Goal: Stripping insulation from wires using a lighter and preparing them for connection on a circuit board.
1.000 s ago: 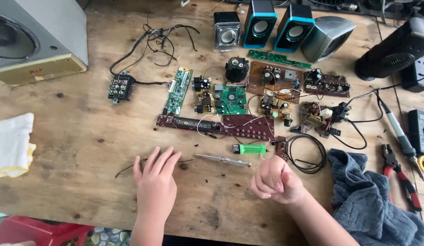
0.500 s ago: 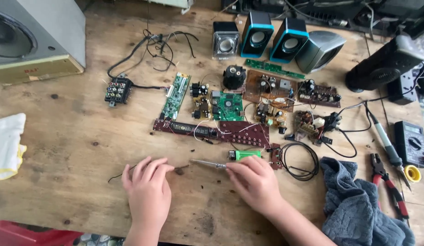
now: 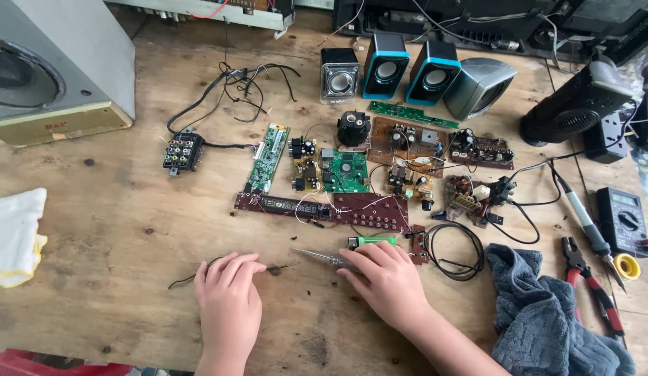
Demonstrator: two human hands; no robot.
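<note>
My left hand (image 3: 228,295) lies flat on the wooden table, its fingers resting on a thin dark wire (image 3: 186,278) that trails off to the left. My right hand (image 3: 386,278) rests palm down over the handle end of a metal tweezer-like tool (image 3: 317,256), whose tip points left toward a small dark bit (image 3: 274,269) on the table. A green-handled tool (image 3: 374,241) lies just beyond the right fingers. Whether the right hand grips the metal tool or only covers it is not clear.
Several circuit boards (image 3: 346,171) lie spread across the table's middle. Small speakers (image 3: 385,66) stand at the back, a large speaker box (image 3: 52,69) at far left. A grey cloth (image 3: 547,313), red pliers (image 3: 594,292), soldering iron (image 3: 581,212) and multimeter (image 3: 622,219) sit right; a white cloth (image 3: 14,237) left.
My right hand was raised and curled near the cable coil; it has come down and left onto the metal tool. The left hand has stayed on the wire.
</note>
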